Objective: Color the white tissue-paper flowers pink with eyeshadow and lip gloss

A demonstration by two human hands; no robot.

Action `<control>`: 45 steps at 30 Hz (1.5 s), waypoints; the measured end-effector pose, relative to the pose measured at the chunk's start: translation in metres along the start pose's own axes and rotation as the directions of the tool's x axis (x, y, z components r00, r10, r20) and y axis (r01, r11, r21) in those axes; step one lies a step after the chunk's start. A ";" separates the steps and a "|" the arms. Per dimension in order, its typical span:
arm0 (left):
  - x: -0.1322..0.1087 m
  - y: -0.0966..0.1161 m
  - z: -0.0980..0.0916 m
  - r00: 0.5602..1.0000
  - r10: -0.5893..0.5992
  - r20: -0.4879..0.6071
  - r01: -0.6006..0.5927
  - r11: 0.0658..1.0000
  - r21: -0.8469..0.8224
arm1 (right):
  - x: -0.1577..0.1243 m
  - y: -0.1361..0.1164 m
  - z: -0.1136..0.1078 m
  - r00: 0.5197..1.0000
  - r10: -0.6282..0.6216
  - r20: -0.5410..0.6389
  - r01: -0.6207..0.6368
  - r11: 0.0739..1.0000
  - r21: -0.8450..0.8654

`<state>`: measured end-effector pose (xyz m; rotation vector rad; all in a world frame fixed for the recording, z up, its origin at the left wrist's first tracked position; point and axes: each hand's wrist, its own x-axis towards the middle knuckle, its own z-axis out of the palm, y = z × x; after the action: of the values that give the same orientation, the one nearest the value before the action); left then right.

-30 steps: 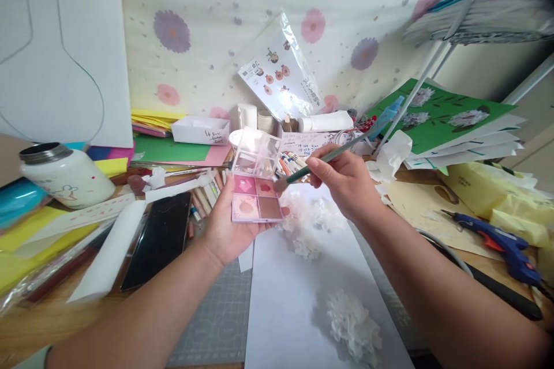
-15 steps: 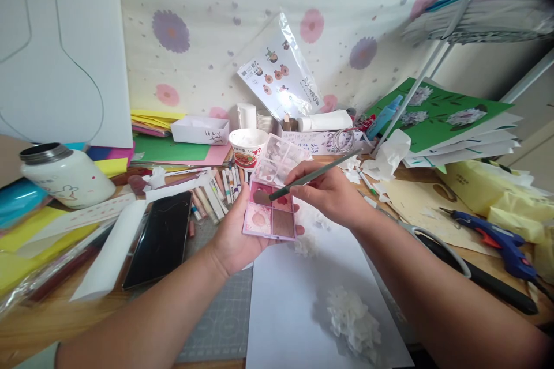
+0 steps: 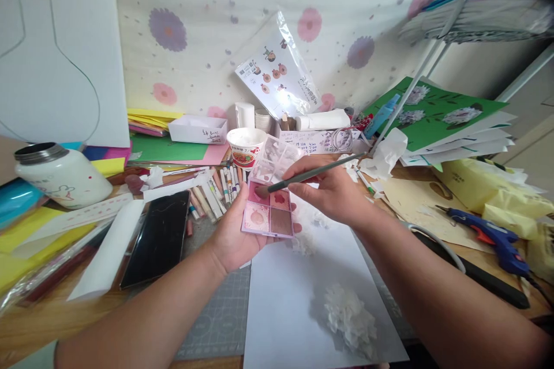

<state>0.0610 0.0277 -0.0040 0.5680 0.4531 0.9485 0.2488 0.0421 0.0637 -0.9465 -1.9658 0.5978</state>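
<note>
My left hand (image 3: 236, 236) holds an open makeup palette (image 3: 269, 229) from below, thumb along its left edge. The palette has four pans in pinks and brown, and its clear lid is tipped back. Between the fingers and thumb of my right hand (image 3: 331, 190) is a dark-handled makeup brush (image 3: 311, 172). Its tip rests on or just over the upper left pink pan. Below the hands lies a white paper sheet (image 3: 298, 300) bearing a crumpled white paper flower (image 3: 350, 318). Another white flower (image 3: 303, 244) sits partly hidden under the palette.
On the left are a black tablet (image 3: 156, 239), a white jar (image 3: 64, 176) and several markers (image 3: 212, 199). A paper bowl (image 3: 246, 147) stands behind the palette. To the right lie a blue glue gun (image 3: 489, 236), a yellow tissue pack (image 3: 471, 187) and green flower-decorated paper (image 3: 437, 115).
The brush tip has shifted slightly left and up across the upper left pan, uncovering more of the upper right pan. My left hand keeps its hold, and the whole view has shifted a little.
</note>
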 end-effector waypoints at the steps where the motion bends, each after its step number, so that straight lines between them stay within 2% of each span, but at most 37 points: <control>1: 0.000 0.000 0.000 1.000 0.001 -0.004 -0.001 1.000 0.000 | 0.000 0.000 0.000 1.000 0.011 0.018 -0.011 1.000 -0.008; 9: -0.001 0.002 0.001 1.000 0.008 -0.007 -0.008 1.000 -0.030 | 0.000 0.002 -0.015 0.985 0.142 0.093 -0.133 0.986 -0.099; 13: 0.000 0.003 0.003 1.000 0.018 -0.009 -0.018 0.999 -0.026 | 0.001 0.002 -0.022 0.982 0.179 0.058 -0.172 0.980 -0.101; 17: 0.002 0.005 0.003 0.998 0.038 -0.052 -0.038 0.999 -0.002 | 0.003 0.006 -0.029 0.972 0.234 -0.034 -0.237 0.965 -0.109; 20: 0.004 0.010 0.002 0.990 0.097 -0.102 -0.097 0.995 0.008 | 0.003 0.014 -0.030 0.953 0.289 -0.090 -0.301 0.938 -0.175; 22: 0.006 0.015 0.001 0.978 0.156 -0.136 -0.156 0.988 0.011 | 0.003 0.020 -0.024 0.945 0.321 -0.064 -0.327 0.917 -0.229; 25: 0.007 0.023 -0.001 0.953 0.240 -0.182 -0.240 0.970 0.022 | 0.003 0.028 -0.008 0.938 0.345 0.037 -0.321 0.903 -0.284; 28: 0.008 0.026 -0.003 0.945 0.258 -0.202 -0.256 0.966 0.032 | 0.004 0.034 0.002 0.941 0.339 0.021 -0.314 0.893 -0.323; 31: 0.007 0.026 -0.004 0.950 0.238 -0.201 -0.236 0.971 0.035 | 0.005 0.036 0.000 0.938 0.345 -0.023 -0.329 0.870 -0.368; 36: 0.007 0.026 -0.002 0.956 0.228 -0.184 -0.225 0.974 0.038 | 0.004 0.036 0.000 0.930 0.352 0.111 -0.297 0.892 -0.341; 41: 0.008 0.026 -0.002 0.952 0.234 -0.199 -0.230 0.972 0.043 | 0.005 0.037 0.001 0.940 0.340 0.016 -0.304 0.862 -0.406; 45: 0.008 0.026 -0.001 0.951 0.239 -0.199 -0.234 0.971 0.046 | 0.003 0.035 0.002 0.927 0.356 0.117 -0.289 0.878 -0.380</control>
<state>0.0479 0.0465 0.0107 0.5558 0.5882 1.2397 0.2599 0.0653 0.0403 -1.5183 -2.1402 0.5342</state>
